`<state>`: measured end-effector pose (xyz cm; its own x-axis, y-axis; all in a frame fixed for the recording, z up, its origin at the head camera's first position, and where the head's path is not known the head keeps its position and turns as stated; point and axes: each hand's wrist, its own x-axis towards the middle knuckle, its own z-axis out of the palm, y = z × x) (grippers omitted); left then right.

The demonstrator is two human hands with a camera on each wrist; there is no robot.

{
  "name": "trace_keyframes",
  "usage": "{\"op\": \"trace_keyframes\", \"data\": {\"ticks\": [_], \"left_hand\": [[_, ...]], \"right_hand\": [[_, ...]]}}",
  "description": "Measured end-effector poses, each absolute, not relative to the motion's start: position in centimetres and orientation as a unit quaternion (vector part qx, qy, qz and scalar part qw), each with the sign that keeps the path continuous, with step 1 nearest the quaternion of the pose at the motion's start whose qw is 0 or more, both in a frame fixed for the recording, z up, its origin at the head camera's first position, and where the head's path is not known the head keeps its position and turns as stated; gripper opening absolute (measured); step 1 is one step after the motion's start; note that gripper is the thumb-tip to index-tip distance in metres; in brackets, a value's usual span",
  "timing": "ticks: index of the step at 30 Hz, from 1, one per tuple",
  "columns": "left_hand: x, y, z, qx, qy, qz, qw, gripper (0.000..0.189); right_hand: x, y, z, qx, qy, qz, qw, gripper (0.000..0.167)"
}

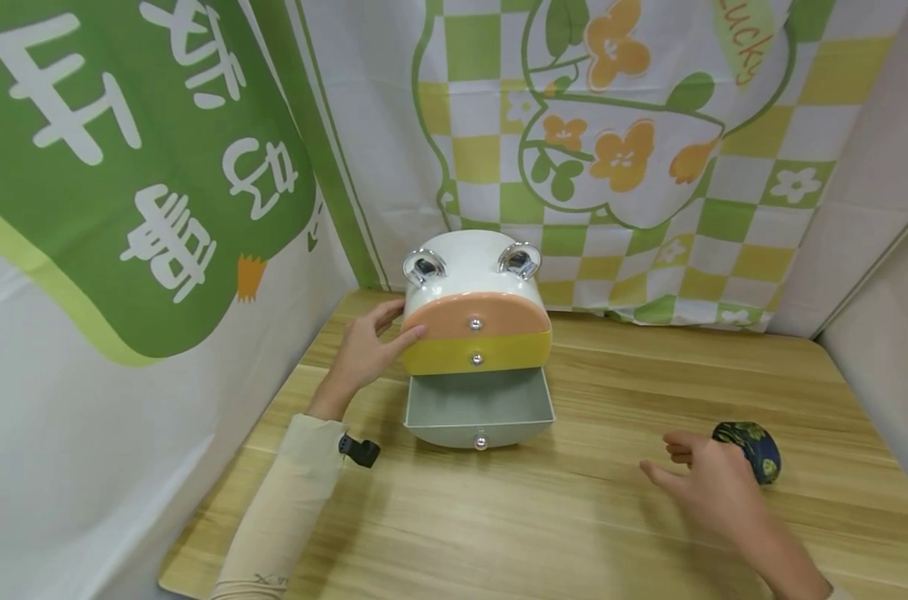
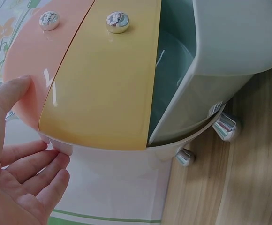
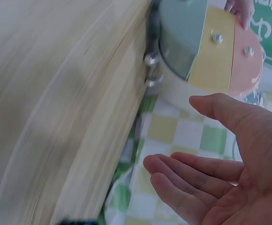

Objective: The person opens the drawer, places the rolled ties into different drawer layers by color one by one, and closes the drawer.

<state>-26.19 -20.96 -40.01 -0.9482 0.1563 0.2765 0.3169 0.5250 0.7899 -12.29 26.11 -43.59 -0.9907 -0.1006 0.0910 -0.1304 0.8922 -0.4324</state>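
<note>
A small white drawer box (image 1: 465, 262) with two ring-shaped silver handles stands on the table. Its peach drawer (image 1: 454, 315) and yellow drawer (image 1: 439, 354) are closed, while the grey-green bottom drawer (image 1: 442, 433) is pulled out and looks bare inside. My left hand (image 1: 367, 346) rests against the box's left side, its thumb on the peach front; in the left wrist view the fingers (image 2: 37, 176) lie along the side wall. Over the table at the right, my right hand (image 1: 720, 492) is held with thumb and fingers apart, nothing between them. Just beyond it lies a dark blue patterned round object (image 1: 761, 450), partly hidden by the hand.
The wooden table (image 1: 574, 517) has its back edge along a checkered curtain (image 1: 724, 275). A green and white cloth (image 1: 222, 275) hangs at the left. A black strap (image 1: 360, 451) sits on my left sleeve.
</note>
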Motion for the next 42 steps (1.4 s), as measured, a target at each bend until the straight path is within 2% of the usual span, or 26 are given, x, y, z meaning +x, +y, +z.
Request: {"op": "trace_keyframes", "data": {"ticks": [4,11,18,26,34,42], "left_hand": [[-26.2,-21.0,-40.1,-0.134,-0.869,-0.468,0.084,0.075],[-26.3,-21.0,-40.2,-0.137,-0.868,-0.470,0.084,0.073],[-26.1,-21.2,-40.2,-0.134,-0.869,-0.468,0.086,0.074],[-26.1,-21.1,-40.3,-0.132,-0.870,-0.468,0.087,0.074],[-26.2,-21.1,-40.3,-0.132,-0.868,-0.470,0.087,0.074],[-26.2,-21.0,-40.1,-0.137,-0.866,-0.472,0.086,0.074]], "right_hand": [[-11.6,28.6,-43.5,0.045,-0.978,0.203,0.032,0.065],[-11.3,32.6,-42.8,0.000,-0.985,0.171,-0.021,0.076],[-11.5,35.1,-42.3,-0.022,-0.992,0.123,-0.029,0.086],[-12.6,36.9,-42.7,-0.036,-0.993,0.102,-0.051,0.094],[-13.2,37.5,-43.8,-0.035,-0.994,0.092,-0.046,0.085],[-13.9,38.0,-45.1,-0.068,-0.989,0.117,-0.061,0.095]]}}
